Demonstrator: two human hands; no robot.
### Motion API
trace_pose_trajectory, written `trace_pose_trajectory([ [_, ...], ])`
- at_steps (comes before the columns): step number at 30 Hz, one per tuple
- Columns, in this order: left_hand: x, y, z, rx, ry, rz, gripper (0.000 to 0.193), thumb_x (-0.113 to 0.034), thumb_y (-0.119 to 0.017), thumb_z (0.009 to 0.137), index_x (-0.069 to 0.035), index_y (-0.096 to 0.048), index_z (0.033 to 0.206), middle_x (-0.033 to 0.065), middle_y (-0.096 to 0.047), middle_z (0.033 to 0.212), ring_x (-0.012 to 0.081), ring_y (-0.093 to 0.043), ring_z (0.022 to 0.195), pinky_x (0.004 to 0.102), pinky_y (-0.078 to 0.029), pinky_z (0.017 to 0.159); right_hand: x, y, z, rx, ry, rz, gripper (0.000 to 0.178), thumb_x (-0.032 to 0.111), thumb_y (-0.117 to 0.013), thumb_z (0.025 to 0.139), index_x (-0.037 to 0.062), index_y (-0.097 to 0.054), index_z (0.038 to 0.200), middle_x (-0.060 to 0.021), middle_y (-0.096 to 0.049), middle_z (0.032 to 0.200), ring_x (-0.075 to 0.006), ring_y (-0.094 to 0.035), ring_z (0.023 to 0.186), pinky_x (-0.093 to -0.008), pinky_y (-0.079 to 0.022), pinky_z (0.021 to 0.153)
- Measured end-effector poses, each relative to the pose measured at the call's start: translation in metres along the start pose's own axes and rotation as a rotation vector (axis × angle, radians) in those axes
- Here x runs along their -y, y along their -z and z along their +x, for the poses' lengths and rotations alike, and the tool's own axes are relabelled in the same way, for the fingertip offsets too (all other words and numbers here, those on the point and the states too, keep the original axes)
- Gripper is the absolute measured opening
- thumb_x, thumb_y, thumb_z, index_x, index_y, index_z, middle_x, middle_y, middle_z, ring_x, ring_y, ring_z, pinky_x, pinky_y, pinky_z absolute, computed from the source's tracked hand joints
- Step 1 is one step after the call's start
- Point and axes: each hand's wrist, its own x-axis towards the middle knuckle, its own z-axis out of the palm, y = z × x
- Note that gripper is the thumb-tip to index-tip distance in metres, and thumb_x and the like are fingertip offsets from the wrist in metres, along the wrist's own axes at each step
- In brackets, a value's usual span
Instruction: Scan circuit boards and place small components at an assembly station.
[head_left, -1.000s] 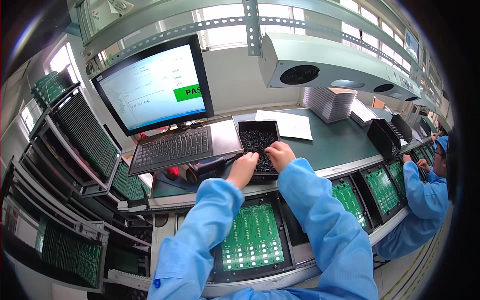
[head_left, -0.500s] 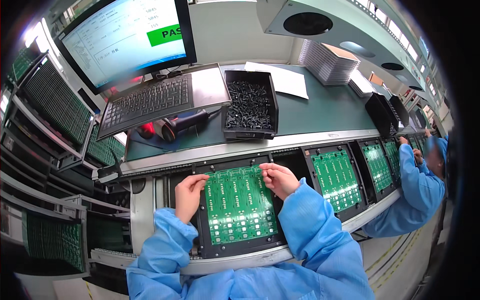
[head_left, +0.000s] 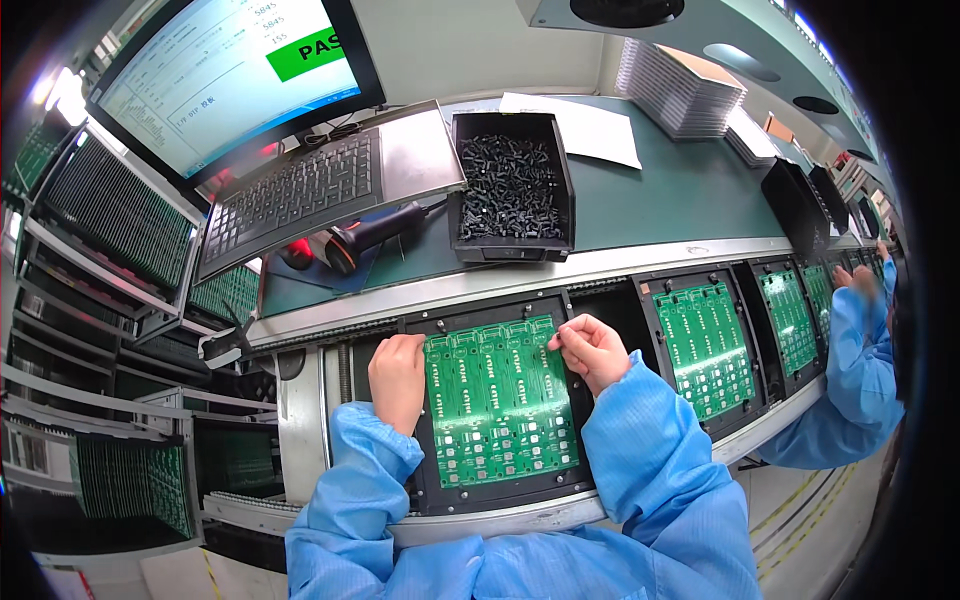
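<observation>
At PCB (head_left: 500, 410) upper corners: L hand (head_left: 398, 380), R hand (head_left: 592, 352); grips unclear.

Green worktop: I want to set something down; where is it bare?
Between the parts bin, the white sheet and the black bin farther right, the worktop shows a broad bare patch. Its left is crowded by the scanner and keyboard.

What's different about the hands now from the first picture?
The left hand and right hand drew back from the black bin and spread to opposite sides of the green board, near its top. Anything they hold is too small to tell. The board stays in its black frame.
</observation>
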Motion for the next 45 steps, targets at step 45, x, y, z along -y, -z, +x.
trace_pose_trajectory([
  [45,-0.007,-0.011,0.002,0.124,-0.024,-0.015,0.006,-0.003,-0.062,0.070,-0.001,-0.065,0.075,0.0114,-0.061,0.075,0.0279,-0.059,0.073,0.0361,-0.048,0.065,-0.003,-0.001,0.017,-0.350,0.551,-1.062,0.010,0.000,-0.068,0.068,0.0003,-0.063,0.077,0.0029,-0.046,0.056,-0.0022,-0.035,0.050,-0.0192,-0.030,0.044],
])
